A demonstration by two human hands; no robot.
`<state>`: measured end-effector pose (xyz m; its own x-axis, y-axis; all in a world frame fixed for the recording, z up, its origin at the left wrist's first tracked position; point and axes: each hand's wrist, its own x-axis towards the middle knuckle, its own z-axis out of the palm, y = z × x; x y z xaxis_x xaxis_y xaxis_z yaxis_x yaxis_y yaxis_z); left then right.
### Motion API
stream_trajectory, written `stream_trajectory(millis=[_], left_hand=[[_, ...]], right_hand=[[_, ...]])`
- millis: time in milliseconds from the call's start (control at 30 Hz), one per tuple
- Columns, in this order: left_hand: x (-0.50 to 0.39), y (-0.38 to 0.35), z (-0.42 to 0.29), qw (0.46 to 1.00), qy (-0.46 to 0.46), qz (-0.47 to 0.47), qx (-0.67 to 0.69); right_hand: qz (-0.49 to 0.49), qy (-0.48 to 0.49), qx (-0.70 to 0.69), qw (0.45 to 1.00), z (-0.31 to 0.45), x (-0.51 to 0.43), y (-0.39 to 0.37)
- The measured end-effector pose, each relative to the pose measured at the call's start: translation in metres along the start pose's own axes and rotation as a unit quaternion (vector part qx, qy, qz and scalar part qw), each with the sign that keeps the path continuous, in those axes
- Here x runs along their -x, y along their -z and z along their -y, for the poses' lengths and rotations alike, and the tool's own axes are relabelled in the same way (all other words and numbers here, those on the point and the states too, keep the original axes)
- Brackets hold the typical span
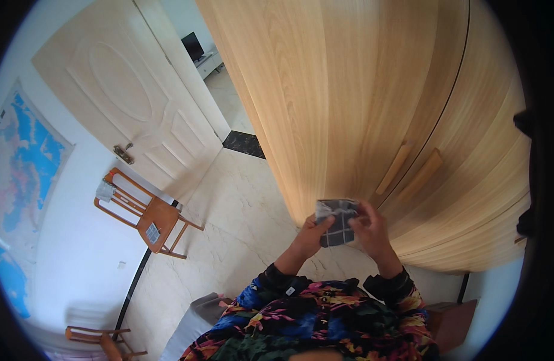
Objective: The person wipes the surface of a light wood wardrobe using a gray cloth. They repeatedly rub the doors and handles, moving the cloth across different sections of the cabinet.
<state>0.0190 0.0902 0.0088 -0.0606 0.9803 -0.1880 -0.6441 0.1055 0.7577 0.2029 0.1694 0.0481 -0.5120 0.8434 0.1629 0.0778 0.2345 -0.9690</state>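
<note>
A small folded grey checked cloth (pixel 336 231) with white lines is held up in front of my chest. My left hand (pixel 309 239) grips its left side, the thumb lying across the near face. At its right edge are the thumb and bent fingers of my right hand (pixel 372 232), pinching it near the upper corner. Pale, frayed-looking fabric shows along the cloth's top. What lies behind the cloth is hidden by it and my fingers.
A wooden wardrobe (pixel 295 90) with two bar handles (pixel 394 169) rises close ahead and right. To the left stands a wooden chair (pixel 162 221); a checked cloth (pixel 152 233) lies on its seat and a grey cloth (pixel 105 191) hangs on its backrest. Behind it is a white door (pixel 132 99).
</note>
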Motion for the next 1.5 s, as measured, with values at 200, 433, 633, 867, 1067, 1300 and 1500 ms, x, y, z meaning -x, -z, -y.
stream_trajectory(millis=[200,433,633,867,1067,1300,1500], left_hand=[[-0.002,-0.011,-0.025,0.982,-0.158,-0.029,0.100],[0.006,-0.004,-0.011,0.985,-0.144,-0.050,0.084],[0.011,-0.007,-0.026,0.982,-0.139,-0.042,0.116],[0.024,0.006,-0.024,0.985,-0.120,0.032,0.120],[0.028,0.025,-0.019,0.987,-0.102,-0.017,0.121],[-0.004,0.005,0.021,0.977,-0.173,-0.072,0.104],[-0.011,-0.029,-0.068,0.845,-0.434,-0.236,-0.204]], right_hand=[[-0.298,0.229,0.058,0.925,0.048,0.009,0.061],[-0.352,0.307,0.130,0.875,0.053,0.047,0.072],[-0.283,0.465,0.202,0.814,0.093,0.054,0.052],[-0.067,0.447,0.258,0.854,0.114,0.042,0.008],[-0.042,0.495,0.229,0.837,0.135,0.031,-0.038],[-0.187,0.474,0.320,0.799,0.073,0.039,0.039],[-0.476,0.341,0.392,0.710,0.060,0.035,0.165]])
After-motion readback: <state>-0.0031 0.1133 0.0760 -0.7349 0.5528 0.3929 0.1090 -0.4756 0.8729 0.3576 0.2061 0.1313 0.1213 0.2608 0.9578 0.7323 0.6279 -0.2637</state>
